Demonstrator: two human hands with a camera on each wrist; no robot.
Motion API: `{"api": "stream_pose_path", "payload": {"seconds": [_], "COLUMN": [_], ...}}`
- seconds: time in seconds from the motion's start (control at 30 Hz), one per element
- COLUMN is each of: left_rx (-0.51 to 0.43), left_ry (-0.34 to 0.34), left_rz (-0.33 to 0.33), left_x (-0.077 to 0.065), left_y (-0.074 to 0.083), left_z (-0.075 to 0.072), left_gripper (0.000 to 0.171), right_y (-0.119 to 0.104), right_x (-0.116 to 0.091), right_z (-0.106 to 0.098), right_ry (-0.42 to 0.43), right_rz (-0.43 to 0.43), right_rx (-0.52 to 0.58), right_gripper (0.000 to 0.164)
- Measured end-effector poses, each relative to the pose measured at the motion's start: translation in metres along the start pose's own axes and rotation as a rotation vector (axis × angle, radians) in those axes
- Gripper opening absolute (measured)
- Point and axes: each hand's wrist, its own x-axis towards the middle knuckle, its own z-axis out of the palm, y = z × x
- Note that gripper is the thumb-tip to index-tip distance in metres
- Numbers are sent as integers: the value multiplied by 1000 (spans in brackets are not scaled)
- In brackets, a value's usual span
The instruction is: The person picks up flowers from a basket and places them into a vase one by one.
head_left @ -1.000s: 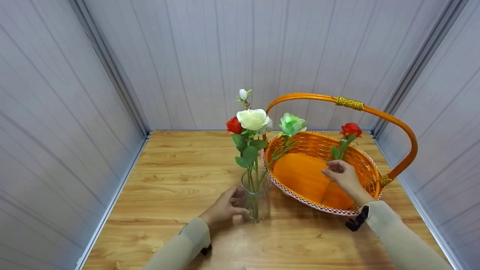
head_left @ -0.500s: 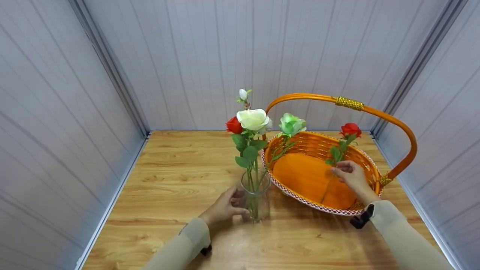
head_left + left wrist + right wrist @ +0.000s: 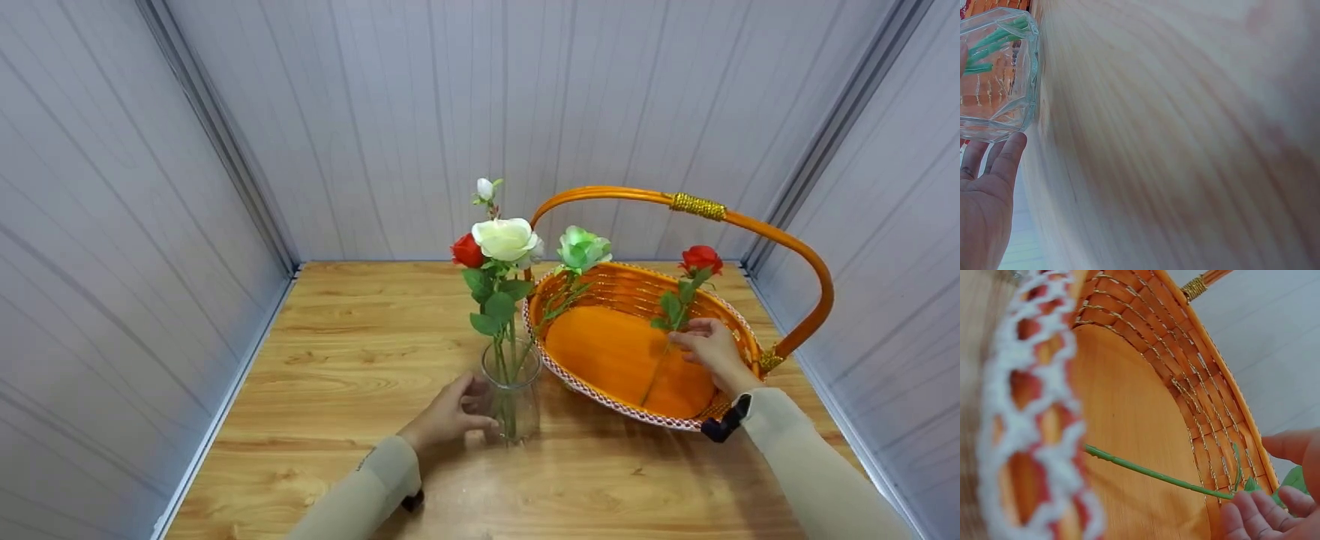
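In the head view a clear glass vase (image 3: pixel 526 414) stands upright on the table, holding several artificial roses: a white rose (image 3: pixel 504 238), a red rose (image 3: pixel 467 250) and a green rose (image 3: pixel 583 249) leaning right. My left hand (image 3: pixel 448 415) holds the vase's left side, thumb in front and fingers behind. The left wrist view shows fingertips at the glass (image 3: pixel 1030 79) and green stems inside. A single red rose (image 3: pixel 701 259) leans in the orange basket (image 3: pixel 592 360). My right hand (image 3: pixel 712 346) is at its stem (image 3: pixel 1157 478), thumb and fingers apart in the right wrist view.
The basket's tall handle (image 3: pixel 784 240) arches over it, with a gold-wrapped section (image 3: pixel 697 205). Red-and-white braid (image 3: pixel 600 401) trims its rim. The wooden table (image 3: pixel 352 337) is enclosed by pale panel walls (image 3: pixel 390 127).
My right hand has shifted a little right and down along the stem, uncovering more of it, while the red rose has stayed in place. The left hand and vase have not moved.
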Motion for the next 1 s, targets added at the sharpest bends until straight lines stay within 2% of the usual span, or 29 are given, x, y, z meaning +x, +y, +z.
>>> {"api": "stream_pose_path", "payload": {"seconds": [0.23,0.73,1.0], "left_rx": [-10,7,9], "left_ry": [-1,4,0], "left_rz": [-2,-13,-3], "left_x": [-1,-1,0], "left_y": [1,-1,-1], "left_z": [0,1,-1], "left_gripper": [67,63,64], "right_y": [1,-6,-4], "right_x": [9,15,22], "right_z": [-1,-1,-5], "right_ry": [-59,-162,-230], "right_rz": [61,188,209], "right_rx": [76,101,125], "right_gripper": [82,98,103]}}
